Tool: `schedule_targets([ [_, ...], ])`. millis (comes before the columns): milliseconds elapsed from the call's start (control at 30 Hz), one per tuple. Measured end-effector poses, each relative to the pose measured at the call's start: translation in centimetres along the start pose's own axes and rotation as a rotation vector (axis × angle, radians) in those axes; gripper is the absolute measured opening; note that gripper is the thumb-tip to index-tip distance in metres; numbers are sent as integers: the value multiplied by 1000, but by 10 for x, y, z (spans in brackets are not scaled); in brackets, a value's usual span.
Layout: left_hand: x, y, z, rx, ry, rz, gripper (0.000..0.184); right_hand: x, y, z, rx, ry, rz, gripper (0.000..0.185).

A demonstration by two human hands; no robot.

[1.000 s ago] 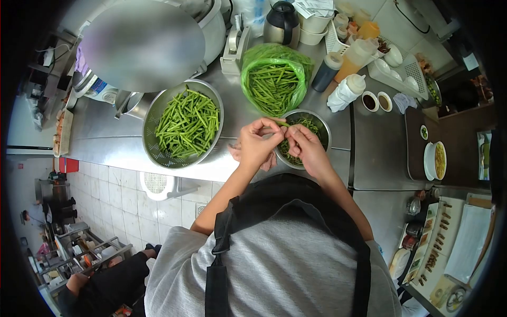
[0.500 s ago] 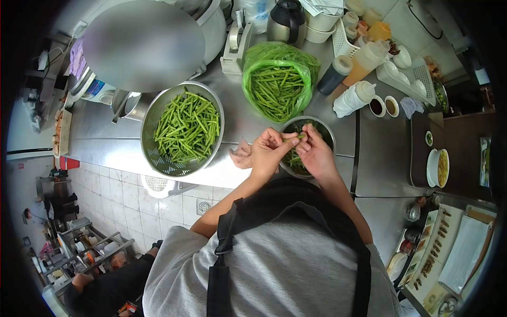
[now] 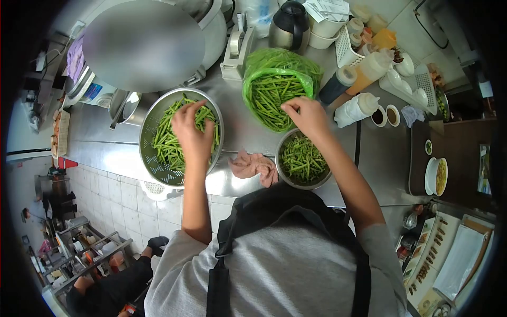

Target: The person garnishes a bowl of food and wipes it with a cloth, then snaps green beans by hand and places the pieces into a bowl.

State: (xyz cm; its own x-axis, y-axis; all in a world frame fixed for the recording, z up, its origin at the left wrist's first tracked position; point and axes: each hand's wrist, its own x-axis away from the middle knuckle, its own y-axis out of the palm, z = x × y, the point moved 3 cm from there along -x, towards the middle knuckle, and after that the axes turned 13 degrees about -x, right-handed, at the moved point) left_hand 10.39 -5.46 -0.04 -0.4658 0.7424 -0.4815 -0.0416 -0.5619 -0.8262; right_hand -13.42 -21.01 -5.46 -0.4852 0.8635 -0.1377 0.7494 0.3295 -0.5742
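Note:
My left hand [image 3: 192, 132] is over a metal colander [image 3: 146, 153] of cut green beans [image 3: 170, 138], its fingers apart with nothing seen between them. At the mouth of a green plastic bag [image 3: 280, 57] full of long green beans [image 3: 270, 98], my right hand [image 3: 308, 116] has its thumb and fingertips together. Whatever they may pinch is too small to make out. Below my right wrist stands a metal bowl [image 3: 279, 168] holding short green bits [image 3: 302, 160]. A crumpled pinkish cloth [image 3: 253, 166] lies between colander and bowl.
Behind the bag are a tape dispenser [image 3: 236, 55] and a thermos jug [image 3: 289, 26]. Squeeze bottles [image 3: 357, 109] and two sauce cups [image 3: 385, 115] stand at the right. A soup bowl [image 3: 432, 177] sits on a dark tray. Another person's dark-clothed leg [image 3: 119, 277] shows lower left.
My hands were together over the metal bowl with a small green piece. They have parted: the left moved over the colander and opened, the right moved up to the bag.

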Motion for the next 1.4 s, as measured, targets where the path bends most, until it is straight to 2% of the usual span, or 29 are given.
schedule_targets([
  [100,0,12,46,235,112,-89,38,-30,21,5,211,37,-6,30],
  [200,7,44,74,476,120,-281,37,-41,32,18,241,76,-88,28],
  [300,8,63,92,348,225,-303,38,-30,16,0,149,22,-3,25],
  [400,5,79,100,292,277,-308,29,-12,-7,-22,83,24,4,21],
  [500,-1,85,105,377,334,-265,22,9,-20,-19,-49,-56,63,19],
  [600,-3,78,114,437,421,-145,19,32,-24,-16,-255,38,143,19],
  [700,-1,70,120,521,391,-223,19,48,-20,-4,-566,118,224,19],
  [800,10,58,126,595,221,-507,20,62,-20,-2,-932,284,179,21],
  [900,27,70,122,969,-39,-629,23,74,-14,1,-1327,390,161,26],
  [1000,33,64,116,1145,-245,-729,25,86,-15,8,-1373,433,192,27],
  [1100,42,70,110,1222,-315,-842,25,102,-14,0,-1146,436,64,26],
  [1200,47,68,113,1227,-298,-870,22,108,-7,-4,-1134,441,-156,28],
  [1333,53,65,113,1241,-321,-854,20,111,-3,-11,-1043,380,-123,23],
  [1400,59,65,110,1305,-310,-781,16,113,-3,-14,-1392,455,-22,22],
])
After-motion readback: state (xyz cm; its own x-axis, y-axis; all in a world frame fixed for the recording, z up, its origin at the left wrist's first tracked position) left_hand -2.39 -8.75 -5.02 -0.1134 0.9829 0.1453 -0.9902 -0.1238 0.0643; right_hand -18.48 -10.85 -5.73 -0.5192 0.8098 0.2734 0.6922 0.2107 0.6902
